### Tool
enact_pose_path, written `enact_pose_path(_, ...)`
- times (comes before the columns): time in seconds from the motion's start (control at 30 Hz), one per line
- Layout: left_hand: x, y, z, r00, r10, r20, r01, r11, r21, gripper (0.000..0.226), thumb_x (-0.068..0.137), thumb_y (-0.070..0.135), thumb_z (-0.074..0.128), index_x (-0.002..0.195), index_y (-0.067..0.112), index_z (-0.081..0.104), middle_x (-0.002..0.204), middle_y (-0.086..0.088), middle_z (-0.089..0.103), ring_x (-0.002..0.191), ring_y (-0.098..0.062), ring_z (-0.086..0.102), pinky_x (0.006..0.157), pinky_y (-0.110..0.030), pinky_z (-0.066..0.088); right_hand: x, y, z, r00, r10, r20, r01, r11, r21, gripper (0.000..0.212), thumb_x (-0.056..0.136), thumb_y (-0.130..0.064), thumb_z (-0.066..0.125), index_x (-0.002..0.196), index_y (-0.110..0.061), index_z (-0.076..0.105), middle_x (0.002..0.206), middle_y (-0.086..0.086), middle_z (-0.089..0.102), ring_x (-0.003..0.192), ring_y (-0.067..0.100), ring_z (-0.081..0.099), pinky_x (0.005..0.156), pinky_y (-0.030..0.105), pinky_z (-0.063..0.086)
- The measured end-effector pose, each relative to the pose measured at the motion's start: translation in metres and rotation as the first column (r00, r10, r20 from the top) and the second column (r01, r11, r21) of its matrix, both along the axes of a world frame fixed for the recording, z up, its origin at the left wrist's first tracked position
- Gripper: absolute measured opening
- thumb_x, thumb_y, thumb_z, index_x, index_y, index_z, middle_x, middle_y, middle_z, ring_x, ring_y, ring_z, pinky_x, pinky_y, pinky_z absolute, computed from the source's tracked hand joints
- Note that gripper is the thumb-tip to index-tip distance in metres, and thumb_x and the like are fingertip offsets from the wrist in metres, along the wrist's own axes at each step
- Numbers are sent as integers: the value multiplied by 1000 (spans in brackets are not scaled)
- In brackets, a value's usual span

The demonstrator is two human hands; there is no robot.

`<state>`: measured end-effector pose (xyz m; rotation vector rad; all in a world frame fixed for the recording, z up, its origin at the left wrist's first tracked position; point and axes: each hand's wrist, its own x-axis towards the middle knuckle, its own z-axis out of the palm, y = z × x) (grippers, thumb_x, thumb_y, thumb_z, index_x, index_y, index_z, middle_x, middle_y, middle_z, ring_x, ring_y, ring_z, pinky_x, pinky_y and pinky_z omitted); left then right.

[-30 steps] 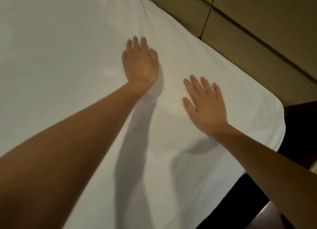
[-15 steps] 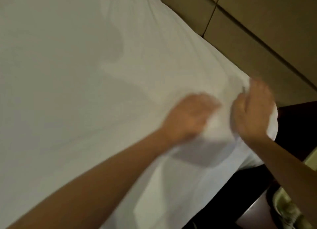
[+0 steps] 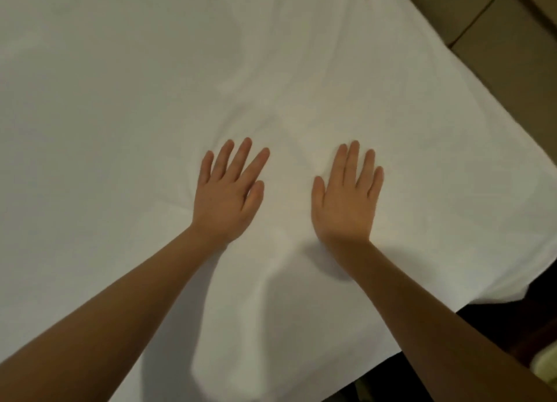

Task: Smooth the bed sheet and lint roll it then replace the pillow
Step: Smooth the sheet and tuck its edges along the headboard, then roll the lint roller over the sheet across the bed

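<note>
Left hand [image 3: 227,195] pressed flat on my bed sheet [image 3: 120,100], fingers straight and spread; right hand [image 3: 346,198] likewise flat just beside it; faint creases [image 3: 256,79] run beyond both hands.

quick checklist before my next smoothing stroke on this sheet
1. Left hand flat on the sheet, fingers straight: ok.
2. Right hand flat on the sheet, fingers straight: ok.
3. Sheet smooth ahead of the hands: not ok. Creases fan out above and between them.
4. Sheet tucked at the near right corner: cannot tell. It drapes over the edge, and the underside is hidden.
5. Lint roller within reach: cannot tell, none in view.
6. Pillow ready to go back: cannot tell, none in view.
</note>
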<state>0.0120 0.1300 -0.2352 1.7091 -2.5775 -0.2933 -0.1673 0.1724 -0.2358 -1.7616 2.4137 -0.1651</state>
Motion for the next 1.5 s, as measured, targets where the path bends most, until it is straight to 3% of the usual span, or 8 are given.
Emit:
enact_pose_path(0.33,161,80,7,982,179,66,-183,981,63,52,97,42,19,147,31,21,155,-3,23,143,-26,19,114,-40,4,165,69,8,915,400,-53,-393,913,108,59,92,-32,25,135,2,47,139,21,47,130,34,46,111,43,25)
enact_pose_path(0.53,282,201,26,793,582,183,-606,785,131,60,93,41,18,148,18,25,154,-12,24,140,-37,21,110,-54,15,241,161,8,388,898,210,-881,428,-203,41,89,-22,41,120,-9,65,125,15,62,117,39,55,102,43,31)
enact_pose_path(0.6,293,216,37,828,543,138,-559,814,155,56,90,31,27,133,0,46,136,-24,47,123,-44,43,100,-55,34,253,182,19,376,897,230,-851,433,-297,29,88,-17,46,101,-6,69,94,10,68,87,31,62,83,37,41)
enact_pose_path(0.77,241,210,57,934,301,-194,-274,949,157,38,87,25,35,96,2,64,96,-16,65,87,-34,59,77,-31,36,239,202,48,844,460,275,-381,876,-294,27,84,-25,48,71,-8,64,44,0,48,37,19,45,49,24,27)
enact_pose_path(0.97,118,231,64,875,200,-441,-83,959,270,37,89,29,35,95,5,63,93,-10,64,86,-27,57,73,-36,44,165,229,68,965,32,262,-22,999,-41,20,92,-20,52,92,-6,66,51,4,56,45,26,53,51,26,28)
enact_pose_path(1.1,42,268,69,870,-15,-492,178,942,286,44,86,34,30,93,6,63,88,-10,63,80,-28,59,68,-37,48,105,272,60,937,-299,178,322,940,-115,24,85,-13,56,105,-3,64,79,13,66,73,35,61,68,39,43)
enact_pose_path(1.27,-32,316,65,886,-127,-447,338,836,432,24,97,22,43,114,9,55,110,-6,58,97,-23,55,78,-32,42,47,334,49,805,-589,68,591,787,-176,27,79,-10,57,105,-2,63,94,18,63,91,39,58,81,39,33)
enact_pose_path(1.5,-112,379,42,930,-116,-348,343,611,713,29,95,27,49,119,11,47,121,-6,51,106,-22,52,85,-35,46,-2,400,43,352,-921,168,935,354,-20,37,89,-29,57,114,-2,51,116,16,53,113,32,47,98,38,30)
